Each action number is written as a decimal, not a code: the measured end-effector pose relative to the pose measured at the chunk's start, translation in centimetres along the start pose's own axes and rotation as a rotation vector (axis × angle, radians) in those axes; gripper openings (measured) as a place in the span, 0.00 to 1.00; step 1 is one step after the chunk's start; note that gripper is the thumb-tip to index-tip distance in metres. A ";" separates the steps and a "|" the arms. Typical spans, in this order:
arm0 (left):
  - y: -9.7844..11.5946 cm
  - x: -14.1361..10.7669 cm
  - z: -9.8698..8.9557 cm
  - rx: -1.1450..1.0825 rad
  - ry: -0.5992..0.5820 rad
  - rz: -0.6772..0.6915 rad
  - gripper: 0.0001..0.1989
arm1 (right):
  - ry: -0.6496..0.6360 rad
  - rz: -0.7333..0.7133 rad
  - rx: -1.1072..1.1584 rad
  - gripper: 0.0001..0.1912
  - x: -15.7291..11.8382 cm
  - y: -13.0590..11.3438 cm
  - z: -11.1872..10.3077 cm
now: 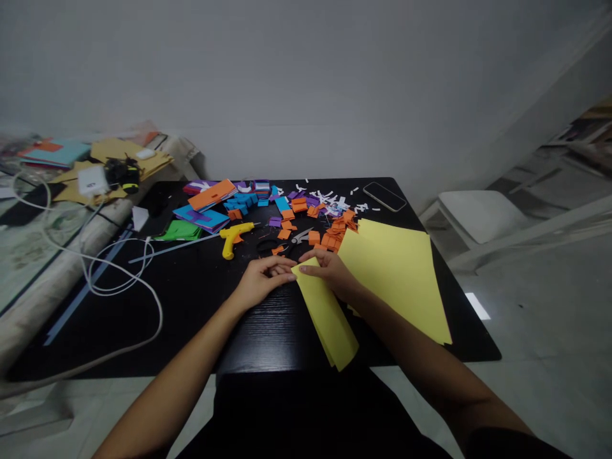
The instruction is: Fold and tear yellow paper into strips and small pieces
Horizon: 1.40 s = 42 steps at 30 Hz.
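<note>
A folded sheet of yellow paper (329,319) slants from my hands down toward the table's near edge, its layers slightly parted at the lower end. My right hand (329,271) grips its upper end, with the thumb on top and the fingers behind. At the top left corner of the same sheet, my left hand (265,277) is closed, thumb and curled fingertips meeting the paper. Under my right forearm lies a stack of yellow sheets (396,268). Just beyond my hands are scissors (301,237) and small folded orange paper pieces (329,241).
A yellow glue gun (232,239) lies left of the scissors. Behind are folded coloured papers (213,194), white scraps (329,203) and a phone (385,196). A white cable (155,306) loops over the black table (191,338). A white chair (482,217) stands right.
</note>
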<state>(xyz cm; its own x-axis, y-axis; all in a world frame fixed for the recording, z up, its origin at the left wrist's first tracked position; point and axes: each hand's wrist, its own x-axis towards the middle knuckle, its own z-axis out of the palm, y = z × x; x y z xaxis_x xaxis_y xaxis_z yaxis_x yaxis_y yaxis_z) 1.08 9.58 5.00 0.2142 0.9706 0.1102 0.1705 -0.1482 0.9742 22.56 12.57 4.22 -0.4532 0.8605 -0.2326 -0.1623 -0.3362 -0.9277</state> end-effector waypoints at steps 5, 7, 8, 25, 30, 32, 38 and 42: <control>0.0 0.1 -0.1 0.000 -0.015 -0.008 0.16 | 0.014 -0.001 -0.015 0.22 0.0 0.0 0.0; 0.1 0.1 -0.2 0.000 -0.015 -0.009 0.16 | 0.019 -0.002 -0.017 0.22 0.0 0.1 0.0; 0.1 0.1 -0.1 0.002 -0.013 -0.009 0.16 | 0.022 -0.003 -0.017 0.22 0.1 0.2 0.0; 0.1 -0.1 0.0 0.035 -0.010 -0.019 0.17 | 0.025 -0.015 -0.004 0.21 0.1 0.6 0.0; 0.0 -0.2 0.0 0.033 -0.012 -0.014 0.16 | 0.019 -0.010 -0.002 0.21 0.3 1.0 -0.2; 0.0 -0.2 0.0 0.038 -0.009 -0.017 0.16 | 0.020 -0.006 -0.001 0.22 0.3 1.0 -0.2; 0.0 -0.1 0.0 0.040 -0.011 -0.023 0.17 | 0.021 -0.019 -0.015 0.22 0.3 0.8 -0.1; 0.1 -0.1 -0.1 0.042 -0.017 -0.031 0.17 | 0.027 -0.012 -0.042 0.23 0.2 0.7 -0.1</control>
<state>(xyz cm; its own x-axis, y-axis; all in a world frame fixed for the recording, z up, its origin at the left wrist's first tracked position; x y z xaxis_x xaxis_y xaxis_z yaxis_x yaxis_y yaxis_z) 1.02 9.51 5.06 0.2241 0.9716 0.0763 0.2179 -0.1262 0.9678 22.43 12.57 3.46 -0.4279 0.8745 -0.2283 -0.1307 -0.3098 -0.9418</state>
